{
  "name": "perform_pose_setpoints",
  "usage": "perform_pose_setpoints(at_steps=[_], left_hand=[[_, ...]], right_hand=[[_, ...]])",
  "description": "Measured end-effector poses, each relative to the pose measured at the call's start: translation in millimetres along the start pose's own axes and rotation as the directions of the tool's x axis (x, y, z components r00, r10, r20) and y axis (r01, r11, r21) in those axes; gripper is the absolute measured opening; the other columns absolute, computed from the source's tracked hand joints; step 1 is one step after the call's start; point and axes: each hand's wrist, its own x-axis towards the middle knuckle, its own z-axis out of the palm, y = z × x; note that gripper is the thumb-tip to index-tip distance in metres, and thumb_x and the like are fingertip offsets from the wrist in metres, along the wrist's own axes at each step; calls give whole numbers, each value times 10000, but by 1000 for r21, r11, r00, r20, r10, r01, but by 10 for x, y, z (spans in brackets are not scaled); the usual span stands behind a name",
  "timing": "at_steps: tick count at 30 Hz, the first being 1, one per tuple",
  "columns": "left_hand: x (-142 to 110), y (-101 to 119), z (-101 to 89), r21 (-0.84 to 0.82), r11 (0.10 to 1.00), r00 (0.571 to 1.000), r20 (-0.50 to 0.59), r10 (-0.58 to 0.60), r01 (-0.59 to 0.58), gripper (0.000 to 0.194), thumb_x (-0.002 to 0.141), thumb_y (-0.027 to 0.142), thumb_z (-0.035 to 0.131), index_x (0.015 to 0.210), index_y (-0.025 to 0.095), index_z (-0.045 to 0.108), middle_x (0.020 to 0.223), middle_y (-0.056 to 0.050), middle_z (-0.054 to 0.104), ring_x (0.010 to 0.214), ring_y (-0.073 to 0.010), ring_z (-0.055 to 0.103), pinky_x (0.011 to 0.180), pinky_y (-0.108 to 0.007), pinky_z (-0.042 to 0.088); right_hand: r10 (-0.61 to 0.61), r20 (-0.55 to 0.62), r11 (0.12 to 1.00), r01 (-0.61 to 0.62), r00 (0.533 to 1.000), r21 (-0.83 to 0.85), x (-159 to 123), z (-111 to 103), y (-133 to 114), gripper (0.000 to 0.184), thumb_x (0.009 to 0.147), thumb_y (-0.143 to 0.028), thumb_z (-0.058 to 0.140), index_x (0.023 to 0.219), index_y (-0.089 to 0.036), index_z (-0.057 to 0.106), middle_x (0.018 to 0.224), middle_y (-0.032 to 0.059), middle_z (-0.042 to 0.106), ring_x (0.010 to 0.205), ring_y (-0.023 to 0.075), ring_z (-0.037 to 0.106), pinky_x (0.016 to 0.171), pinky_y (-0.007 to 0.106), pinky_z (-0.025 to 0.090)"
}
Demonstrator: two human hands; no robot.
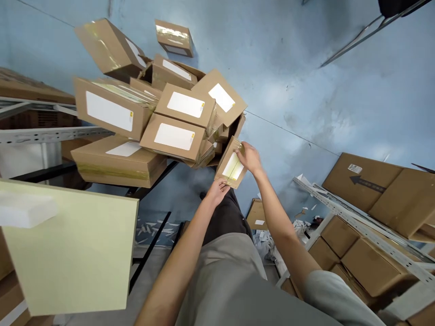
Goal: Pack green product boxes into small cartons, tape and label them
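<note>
Between my two hands is a small cardboard box (221, 168) with a white label and shiny clear tape across it. My left hand (218, 192) grips its near lower corner, fingers closed on the edge. On its right side, my right hand (250, 157) has its thumb on the top face and its other fingers over the edge. Just beyond lies a heap of taped, labelled cardboard boxes (185, 103), several of them resting on a larger open carton (239, 127). The undersides of the held box and my hidden fingertips do not show.
A pale yellow tabletop (78, 258) with a white block (27, 209) is at the near left. Metal shelving (370, 226) with brown cartons stands on the right. One box (174, 38) lies apart on the blue floor (288, 90). Paper scraps (268, 244) litter the floor beside me.
</note>
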Motion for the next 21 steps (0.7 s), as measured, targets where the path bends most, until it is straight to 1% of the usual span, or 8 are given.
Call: perform_pose_setpoints(at_steps=[4, 7, 9, 11, 13, 15, 18, 21], left_hand=[[303, 244, -10, 9, 1000, 999, -27, -18, 18, 257, 733, 56, 688, 939, 210, 706, 914, -89, 755, 987, -235, 757, 1006, -369, 646], [529, 438, -70, -1, 1000, 998, -60, 2, -2, 221, 773, 64, 671, 936, 213, 683, 935, -79, 740, 986, -216, 744, 989, -343, 639], [665, 526, -107, -15, 1000, 997, -76, 20, -21, 184, 815, 84, 666, 943, 215, 675, 974, -78, 737, 1011, -205, 739, 995, -322, 630], [772, 558, -132, -21, 999, 996, -83, 27, -29, 160, 849, 100, 666, 960, 214, 679, 1020, -84, 734, 1045, -204, 738, 1009, -311, 622], [845, 541, -150, -21, 999, 996, -82, 28, -30, 145, 874, 115, 672, 980, 213, 687, 1082, -93, 736, 1087, -208, 737, 1031, -309, 614], [888, 500, -170, -17, 999, 997, -78, 28, -30, 138, 890, 129, 685, 996, 217, 693, 1168, -101, 742, 1147, -213, 732, 1069, -309, 601], [928, 451, -223, -6, 1000, 996, -88, 26, -26, 160, 904, 148, 700, 1043, 226, 704, 1334, -106, 731, 1288, -228, 699, 1143, -322, 570], [967, 433, -294, 8, 1000, 992, -126, 7, -6, 240, 915, 178, 718, 1148, 228, 700, 1492, -129, 665, 1451, -265, 622, 1204, -366, 542]], right_hand=[[38, 34, 994, -34, 999, -108, 310, 159, -188, 433, 1143, -352, 590, 1466, -70, 656, 1500, 278, 728, 1474, 418, 662, 1288, 576, 458], [-26, 96, 996, 34, 995, -81, 621, 371, -238, 469, 1141, -336, 564, 1531, -86, 639, 1601, 248, 680, 1537, 392, 619, 1336, 567, 422], [-47, 125, 997, 55, 991, -60, 800, 519, -198, 571, 1119, -301, 577, 1646, -83, 551, 1746, 221, 550, 1641, 365, 515, 1397, 559, 349], [-15, 167, 997, 26, 986, -68, 918, 641, -110, 661, 1081, -222, 580, 1711, -57, 467, 1817, 214, 449, 1692, 346, 445, 1423, 546, 311], [-8, 210, 997, 23, 978, -69, 974, 730, -1, 700, 1040, -140, 558, 1723, -43, 441, 1815, 211, 453, 1686, 324, 459, 1416, 514, 339], [-56, 225, 997, 68, 973, -45, 979, 794, 98, 715, 1015, -111, 546, 1721, -59, 446, 1803, 190, 482, 1671, 300, 481, 1404, 486, 369], [-46, 151, 998, 51, 988, -31, 926, 880, 201, 714, 1021, -155, 568, 1722, -82, 451, 1809, 187, 472, 1677, 314, 464, 1418, 519, 345], [116, 24, 992, -115, 993, -52, 836, 978, 275, 732, 1044, -214, 586, 1741, -76, 408, 1814, 230, 440, 1697, 365, 414, 1418, 604, 310]])
